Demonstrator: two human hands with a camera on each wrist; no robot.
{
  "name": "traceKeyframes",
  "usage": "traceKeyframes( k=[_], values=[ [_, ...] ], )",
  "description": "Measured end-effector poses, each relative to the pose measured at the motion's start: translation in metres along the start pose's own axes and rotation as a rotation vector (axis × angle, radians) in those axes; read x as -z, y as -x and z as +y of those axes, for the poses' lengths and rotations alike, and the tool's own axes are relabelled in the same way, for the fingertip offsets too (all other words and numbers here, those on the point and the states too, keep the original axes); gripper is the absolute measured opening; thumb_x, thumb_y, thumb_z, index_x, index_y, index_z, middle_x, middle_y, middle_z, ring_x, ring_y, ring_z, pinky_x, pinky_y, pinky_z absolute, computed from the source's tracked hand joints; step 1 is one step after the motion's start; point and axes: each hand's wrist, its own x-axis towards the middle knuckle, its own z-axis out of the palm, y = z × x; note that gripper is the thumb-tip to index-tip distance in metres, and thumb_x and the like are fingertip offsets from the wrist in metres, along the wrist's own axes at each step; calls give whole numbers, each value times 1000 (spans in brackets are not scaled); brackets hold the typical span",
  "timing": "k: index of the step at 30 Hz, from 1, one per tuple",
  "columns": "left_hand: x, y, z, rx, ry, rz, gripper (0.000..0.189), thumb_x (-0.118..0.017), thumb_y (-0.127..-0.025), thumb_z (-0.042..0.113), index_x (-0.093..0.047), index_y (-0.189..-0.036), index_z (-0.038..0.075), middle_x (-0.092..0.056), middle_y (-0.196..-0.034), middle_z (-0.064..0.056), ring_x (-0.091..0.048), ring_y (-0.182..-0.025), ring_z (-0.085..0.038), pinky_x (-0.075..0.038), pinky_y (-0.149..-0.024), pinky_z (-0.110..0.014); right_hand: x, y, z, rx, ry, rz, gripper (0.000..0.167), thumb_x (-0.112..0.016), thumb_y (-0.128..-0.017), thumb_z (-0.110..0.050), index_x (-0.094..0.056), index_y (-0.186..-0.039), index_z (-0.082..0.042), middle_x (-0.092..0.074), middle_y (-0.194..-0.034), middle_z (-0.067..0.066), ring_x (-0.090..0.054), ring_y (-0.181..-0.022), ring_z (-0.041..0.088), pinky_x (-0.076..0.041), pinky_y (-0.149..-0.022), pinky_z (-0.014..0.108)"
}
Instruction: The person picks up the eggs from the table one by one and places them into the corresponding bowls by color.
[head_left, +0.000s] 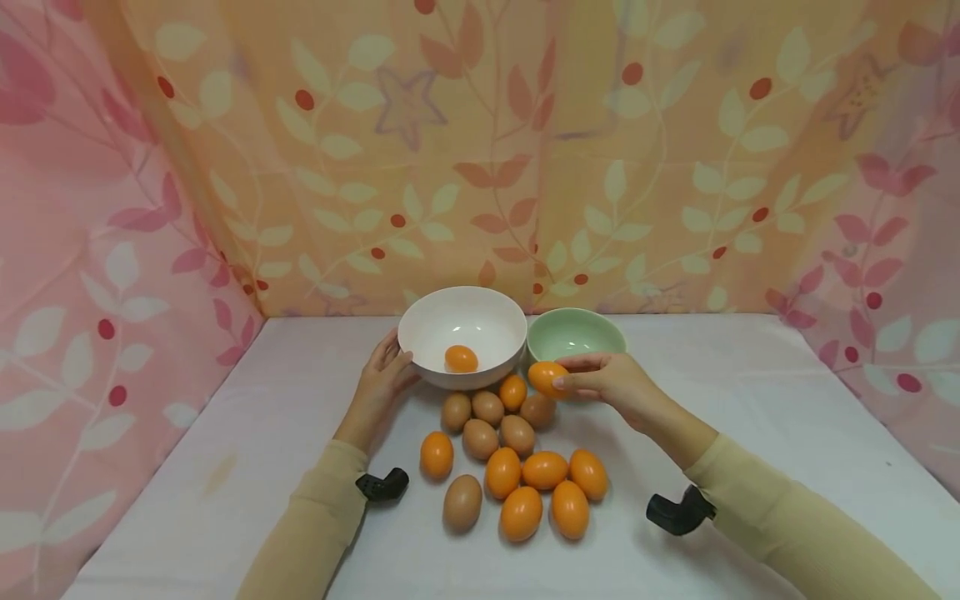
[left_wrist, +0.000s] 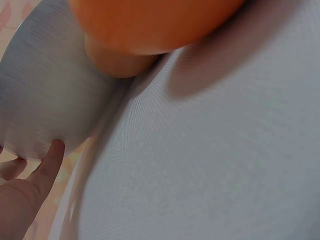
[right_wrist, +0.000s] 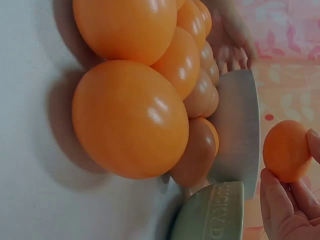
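Observation:
My left hand (head_left: 378, 383) holds the left side of a white bowl (head_left: 431, 329), with its thumb (left_wrist: 56, 150) against the outer wall. One orange egg (head_left: 461, 359) lies inside that bowl. My right hand (head_left: 622, 385) pinches another orange egg (right_wrist: 286, 151) between thumb and fingers, raised in front of a light green bowl (head_left: 576, 329). Below the bowls, several brown eggs (head_left: 480, 438) cluster with one orange egg (head_left: 513, 392) among them. Nearer the front lie several orange eggs (head_left: 545, 470), plus a single brown egg (head_left: 462, 503).
Everything stands on a table with a white cloth (head_left: 780, 400). The green bowl sits right beside the white one. A patterned curtain (head_left: 487, 150) hangs behind the table and along both sides. Black camera mounts (head_left: 382, 485) show at both wrists.

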Motion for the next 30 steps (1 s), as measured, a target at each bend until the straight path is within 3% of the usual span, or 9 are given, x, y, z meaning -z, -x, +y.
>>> traceKeyframes(
  k=[5,13,22,30],
  values=[
    [1,0,-1,-3,-6,-6,64,-49,-104,15,-19,-160,16,-16,-168,-5,-29,-150,-21,-47,-110,-43,-2,-3,-4,-8,5,11,49,-75,-88,-27,-65,-129,-1,-74,-114,3,-67,-102,10,-54,-101,35],
    [0,1,1,1,6,5,63,-49,-104,15,-19,-160,16,-17,-168,-5,-30,-150,-21,-50,-106,-38,-3,-9,-10,-8,-86,-5,49,-75,-88,-20,-62,-129,4,-73,-110,3,-70,-95,7,-58,-92,27],
    [0,0,-2,1,14,-9,64,-49,-104,15,-18,-160,15,-15,-168,-5,-29,-150,-21,-45,-110,-45,-9,-19,-18,-2,-73,18,50,-75,-87,-21,-63,-128,4,-74,-110,3,-68,-95,5,-58,-90,22],
    [0,2,-1,7,-12,0,64,-50,-104,18,-19,-160,17,-15,-168,-4,-27,-151,-19,-42,-113,-48,-17,-36,-27,-1,-81,50,45,-75,-88,-22,-66,-125,1,-72,-115,6,-67,-97,9,-56,-97,33]
  ],
)
